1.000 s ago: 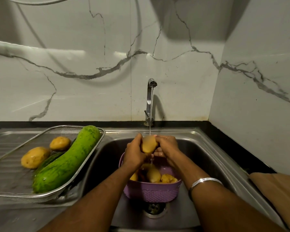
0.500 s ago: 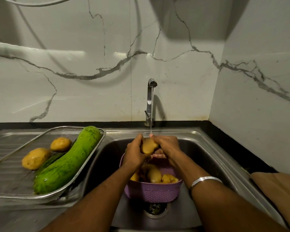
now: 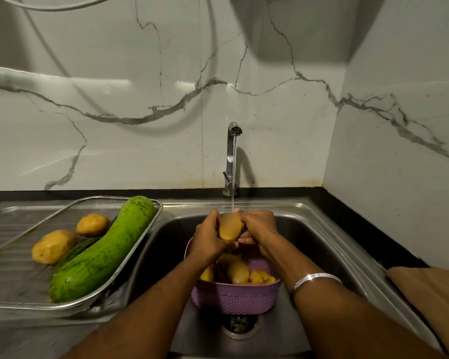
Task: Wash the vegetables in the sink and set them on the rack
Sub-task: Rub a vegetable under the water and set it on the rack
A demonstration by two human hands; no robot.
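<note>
Potato (image 3: pixel 230 226) sits between both hands under the tap (image 3: pixel 233 141) stream, over the back rim of the purple basket (image 3: pixel 235 297) in the sink (image 3: pixel 319 237). Since a second ago: barely any change, potato turned slightly, grip the same. Left hand (image 3: pixel 207 238) curls round its left side, right hand (image 3: pixel 257 225) wraps the right side. Reads as mid-scrub, rinse not finished. Several more potatoes wait in the basket. On the rack (image 3: pixel 140 244) at the sink's left edge: big gourd (image 3: pixel 101 255), two potatoes (image 3: pixel 53 246) along the rack's far-left side. Task looks roughly half done.
</note>
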